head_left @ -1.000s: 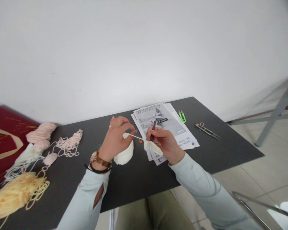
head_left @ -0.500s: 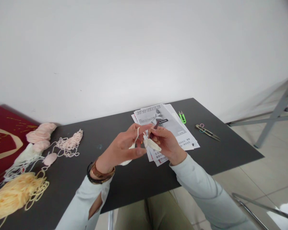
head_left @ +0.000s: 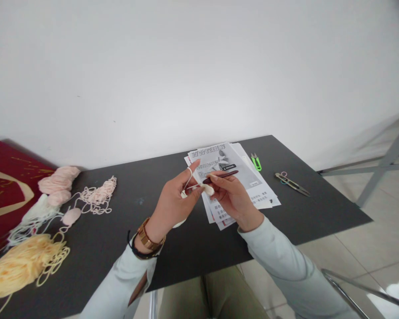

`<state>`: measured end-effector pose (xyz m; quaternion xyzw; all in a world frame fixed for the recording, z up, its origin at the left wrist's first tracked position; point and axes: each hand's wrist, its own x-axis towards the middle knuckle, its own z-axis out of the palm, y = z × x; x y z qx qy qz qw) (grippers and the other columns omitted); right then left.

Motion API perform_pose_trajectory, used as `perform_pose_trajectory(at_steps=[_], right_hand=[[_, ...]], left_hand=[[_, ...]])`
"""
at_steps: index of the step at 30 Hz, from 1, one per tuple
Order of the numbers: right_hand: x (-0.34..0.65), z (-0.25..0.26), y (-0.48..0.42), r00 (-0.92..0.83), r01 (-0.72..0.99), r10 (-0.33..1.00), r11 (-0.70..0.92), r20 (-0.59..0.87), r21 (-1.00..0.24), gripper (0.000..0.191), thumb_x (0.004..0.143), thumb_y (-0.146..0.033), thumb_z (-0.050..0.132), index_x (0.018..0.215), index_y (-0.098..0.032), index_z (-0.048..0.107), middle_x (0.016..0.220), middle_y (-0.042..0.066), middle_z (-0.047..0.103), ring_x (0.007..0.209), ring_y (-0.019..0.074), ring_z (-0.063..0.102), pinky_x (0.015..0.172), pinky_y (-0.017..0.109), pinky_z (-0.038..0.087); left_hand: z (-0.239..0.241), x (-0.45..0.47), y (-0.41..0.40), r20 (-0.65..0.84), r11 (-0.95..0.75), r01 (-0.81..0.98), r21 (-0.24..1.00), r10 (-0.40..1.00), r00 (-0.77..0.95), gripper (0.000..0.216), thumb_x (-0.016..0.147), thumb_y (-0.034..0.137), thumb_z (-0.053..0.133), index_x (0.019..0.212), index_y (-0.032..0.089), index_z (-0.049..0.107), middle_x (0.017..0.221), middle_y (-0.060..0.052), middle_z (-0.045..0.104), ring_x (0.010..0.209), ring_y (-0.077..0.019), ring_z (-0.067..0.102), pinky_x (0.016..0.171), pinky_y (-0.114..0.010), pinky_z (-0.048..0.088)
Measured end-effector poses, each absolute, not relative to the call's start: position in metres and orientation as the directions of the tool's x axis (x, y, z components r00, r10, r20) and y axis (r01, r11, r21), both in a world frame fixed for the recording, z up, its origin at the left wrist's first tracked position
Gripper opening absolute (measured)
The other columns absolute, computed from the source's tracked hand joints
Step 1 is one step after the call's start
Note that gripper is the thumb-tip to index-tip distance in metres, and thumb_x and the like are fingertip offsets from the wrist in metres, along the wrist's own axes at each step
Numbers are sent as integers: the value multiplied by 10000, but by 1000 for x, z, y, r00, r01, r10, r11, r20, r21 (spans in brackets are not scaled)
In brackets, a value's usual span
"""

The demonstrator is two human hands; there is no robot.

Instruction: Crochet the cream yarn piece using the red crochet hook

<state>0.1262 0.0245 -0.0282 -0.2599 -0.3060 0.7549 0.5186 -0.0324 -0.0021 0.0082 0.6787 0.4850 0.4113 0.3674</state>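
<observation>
In my right hand is a dark crochet hook, its shaft tip pointing left toward a small white crochet piece. Thumb and fingers of my left hand pinch that piece from the other side. White yarn loops around the raised left index finger and runs down to the work. More white material shows below the left palm, mostly hidden by the hand. Both hands are held over the table's front half, close together, beside the printed sheets.
Green thread snips and metal snips lie right of the sheets on the dark table. At left are pink yarn, loose pale pink yarn, yellow yarn and a red bag. A white wall stands behind.
The crochet hook has swung from nearly upright to lying sideways. My left hand has turned and now pinches the white piece, its index finger raised with yarn around it. The view has shifted slightly.
</observation>
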Motion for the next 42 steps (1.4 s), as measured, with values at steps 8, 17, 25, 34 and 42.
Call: perform_pose_trajectory(at_steps=[8,17,25,34,42], right_hand=[[125,-28,23,-242,-653,967,-219,-74,-725,218,666,-294,826,796,-133,757,614,17,732,470,91,655,461,145,564],[126,-27,23,-107,-620,994,-94,-35,-779,224,672,-313,824,812,-153,754,610,8,726,479,99,652,456,170,559],[122,-34,12,103,-243,915,404,391,-882,99,805,-205,715,894,-233,748,735,5,739,595,122,670,539,235,562],[130,-39,3,-115,156,570,819,814,-552,432,836,-29,588,1165,-288,695,1049,77,719,924,193,672,778,344,571],[121,-34,16,-158,-623,954,105,256,-775,114,779,-345,757,862,-266,756,743,-6,727,646,120,673,498,196,586]], left_hand=[[8,-27,2,33,-4,-175,985,987,160,625,695,192,774,1297,170,607,654,56,538,649,-90,495,663,-223,415],[1,-30,4,68,-69,14,997,995,70,552,706,183,741,1251,175,649,682,33,598,614,-95,498,620,-227,398],[-12,-28,7,87,-85,43,996,994,-68,636,707,217,755,1323,189,595,664,34,625,644,-111,547,717,-251,439],[6,-25,6,-119,158,-515,843,987,108,500,552,75,822,1041,131,731,716,3,700,652,-83,597,696,-208,451],[20,-41,-1,-158,284,-449,847,942,296,525,623,79,816,1134,133,709,673,-2,682,584,-82,590,623,-214,448]])
